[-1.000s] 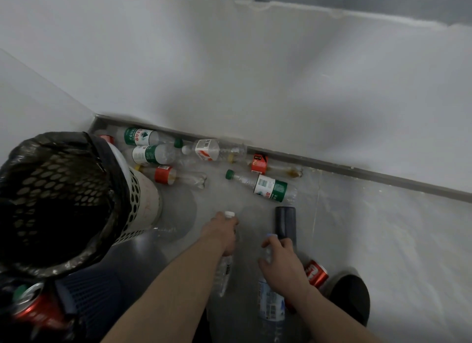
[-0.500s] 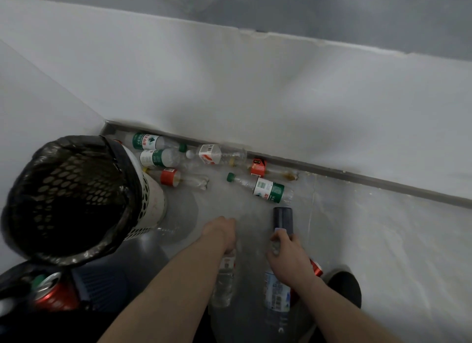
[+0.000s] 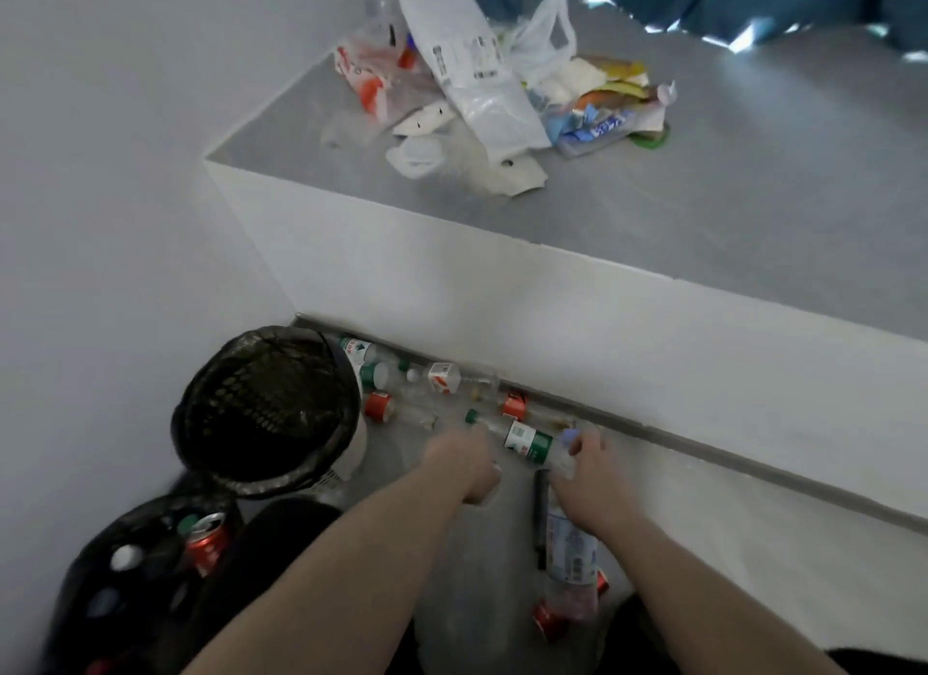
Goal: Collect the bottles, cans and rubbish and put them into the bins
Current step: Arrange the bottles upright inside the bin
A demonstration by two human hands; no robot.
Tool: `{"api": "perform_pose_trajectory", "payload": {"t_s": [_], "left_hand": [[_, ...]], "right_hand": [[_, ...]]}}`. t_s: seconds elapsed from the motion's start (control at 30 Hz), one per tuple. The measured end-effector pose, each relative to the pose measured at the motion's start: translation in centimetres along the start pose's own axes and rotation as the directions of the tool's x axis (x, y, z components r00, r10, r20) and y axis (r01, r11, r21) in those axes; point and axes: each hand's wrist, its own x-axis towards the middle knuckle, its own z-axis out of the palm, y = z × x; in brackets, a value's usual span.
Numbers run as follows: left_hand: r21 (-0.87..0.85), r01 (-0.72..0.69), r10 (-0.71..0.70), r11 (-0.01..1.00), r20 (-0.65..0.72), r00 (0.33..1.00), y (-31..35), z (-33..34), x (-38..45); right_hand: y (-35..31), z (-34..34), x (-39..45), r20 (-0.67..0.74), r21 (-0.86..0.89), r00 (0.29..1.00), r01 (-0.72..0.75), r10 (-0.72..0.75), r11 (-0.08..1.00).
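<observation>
My left hand (image 3: 467, 466) grips a clear bottle (image 3: 494, 489) by its neck; my forearm hides most of it. My right hand (image 3: 585, 478) holds a blue-labelled bottle (image 3: 570, 549) by the top, hanging down. A dark cylinder (image 3: 540, 513) sits right beside that bottle; I cannot tell whether it is held. A mesh bin lined with a black bag (image 3: 261, 408) stands at the left. A second black-bagged bin (image 3: 125, 589) at lower left holds a red can (image 3: 208, 544) and bottles.
Several bottles lie on the floor along the ledge's base, among them a green-labelled bottle (image 3: 527, 441) and a red-labelled bottle (image 3: 379, 405). A red can (image 3: 550, 619) lies below my right hand. A rubbish pile (image 3: 502, 86) of bags and wrappers sits on the grey ledge (image 3: 703, 212).
Both hands have risen from the floor with their bottles and moved toward the wall. The view has tilted up, bringing the ledge top and its rubbish pile into sight.
</observation>
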Motion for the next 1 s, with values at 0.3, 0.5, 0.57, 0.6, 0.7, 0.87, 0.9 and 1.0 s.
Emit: {"api": "perform_pose_trajectory", "payload": {"t_s": [0.3,0.5,0.57,0.6,0.7,0.87,0.9,1.0], "left_hand": [[-0.097,-0.099,0.045,0.99,-0.448,0.893,-2.1,-12.7,-11.8],[-0.117,-0.117,0.013,0.986,-0.649,0.761,-7.2,-17.1,-19.5],[-0.115,-0.094,-0.01,0.989,-0.688,0.726,-9.4,-17.9,-21.9],[-0.116,-0.08,-0.025,0.99,-0.702,0.712,-10.6,-18.2,-23.0],[-0.13,-0.04,-0.067,0.991,-0.721,0.69,-14.2,-18.5,-25.7],[-0.173,0.032,-0.147,0.984,-0.713,0.686,-20.6,-17.4,-29.0],[-0.179,0.05,-0.164,0.983,-0.707,0.688,-21.8,-16.9,-29.5],[-0.19,0.108,-0.211,0.976,-0.682,0.701,-25.3,-15.1,-30.6]], "right_hand": [[-8.2,-8.9,-6.8,-0.274,0.09,0.953,0.161,-0.131,0.983],[-15.1,-10.3,-10.2,-0.319,0.09,0.906,0.32,-0.277,0.943],[-17.6,-10.2,-11.1,-0.325,0.037,0.877,0.386,-0.354,0.922],[-18.8,-10.2,-11.5,-0.328,0.01,0.86,0.417,-0.391,0.909],[-22.4,-9.5,-12.7,-0.322,-0.005,0.82,0.499,-0.474,0.867],[-27.4,-6.9,-14.7,-0.28,0.017,0.761,0.613,-0.585,0.79],[-28.3,-6.2,-15.0,-0.266,0.024,0.751,0.632,-0.604,0.775],[-30.4,-3.8,-15.9,-0.222,0.044,0.735,0.664,-0.641,0.746]]}}
